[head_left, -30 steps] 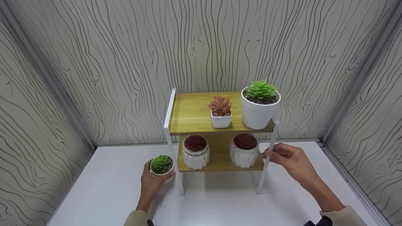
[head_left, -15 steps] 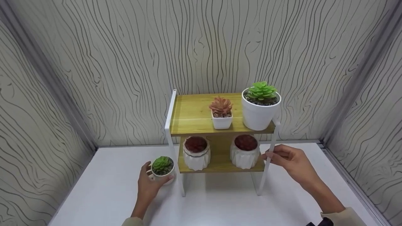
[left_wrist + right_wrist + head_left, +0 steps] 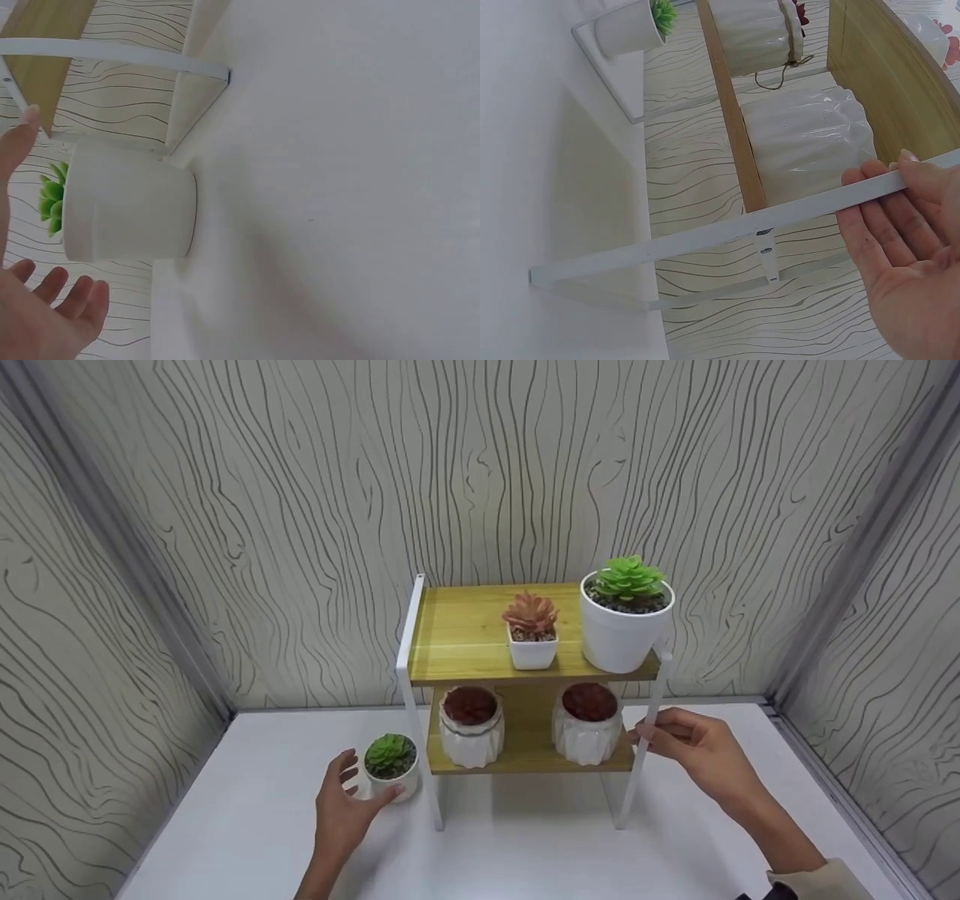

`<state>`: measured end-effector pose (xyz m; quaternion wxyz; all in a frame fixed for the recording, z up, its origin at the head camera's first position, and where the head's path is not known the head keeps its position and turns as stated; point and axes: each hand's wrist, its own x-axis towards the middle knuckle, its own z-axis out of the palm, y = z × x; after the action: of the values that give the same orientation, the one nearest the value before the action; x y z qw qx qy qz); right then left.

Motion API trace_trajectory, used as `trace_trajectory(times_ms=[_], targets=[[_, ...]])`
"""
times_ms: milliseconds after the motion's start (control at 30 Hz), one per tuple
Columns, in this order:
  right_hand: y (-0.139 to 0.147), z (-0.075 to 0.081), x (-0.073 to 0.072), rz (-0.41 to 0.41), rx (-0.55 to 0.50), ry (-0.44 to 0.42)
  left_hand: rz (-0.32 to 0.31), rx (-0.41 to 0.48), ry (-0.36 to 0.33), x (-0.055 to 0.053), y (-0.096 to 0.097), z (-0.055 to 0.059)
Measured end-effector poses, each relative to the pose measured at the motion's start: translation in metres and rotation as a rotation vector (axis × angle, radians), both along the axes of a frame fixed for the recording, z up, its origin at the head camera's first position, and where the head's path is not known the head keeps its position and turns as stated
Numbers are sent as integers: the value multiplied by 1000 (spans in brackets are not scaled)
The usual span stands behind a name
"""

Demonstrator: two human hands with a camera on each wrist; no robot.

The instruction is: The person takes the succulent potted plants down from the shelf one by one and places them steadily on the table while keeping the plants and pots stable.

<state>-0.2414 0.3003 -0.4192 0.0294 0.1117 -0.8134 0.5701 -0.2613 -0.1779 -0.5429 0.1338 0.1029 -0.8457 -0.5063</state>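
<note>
On the white table, left of the two-tier shelf (image 3: 480, 671), stands a white pot with a green succulent (image 3: 389, 769). My left hand (image 3: 341, 806) is beside this pot with fingers spread. In the left wrist view a gap shows between the fingers (image 3: 90, 307) and the pot's wall. My right hand (image 3: 701, 754) pinches the shelf's white metal frame (image 3: 802, 208) on the right side, thumb on one face and fingers on the other. On the top board sit a small square pot with a reddish succulent (image 3: 532, 634) and a larger white pot with a green succulent (image 3: 626, 622).
Two white fluted pots with dark red plants, a left one (image 3: 472, 731) and a right one (image 3: 587, 727), stand on the lower board. Wood-grain panels (image 3: 315, 532) enclose the back and sides of the white table (image 3: 247, 802).
My left hand has let go of the small green succulent's pot and drawn back left and toward me. The pot stays on the table. My right hand keeps its hold on the frame.
</note>
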Motion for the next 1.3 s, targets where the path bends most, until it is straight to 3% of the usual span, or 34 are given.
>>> trace_trajectory(times_ms=[500, 1300], targets=[[-1, -1, 0, -8, 17, -8, -31, -114, 59, 24, -1, 26], [0, -3, 0, -23, 19, -5, -119, -176, 284, 58, 21, 97]])
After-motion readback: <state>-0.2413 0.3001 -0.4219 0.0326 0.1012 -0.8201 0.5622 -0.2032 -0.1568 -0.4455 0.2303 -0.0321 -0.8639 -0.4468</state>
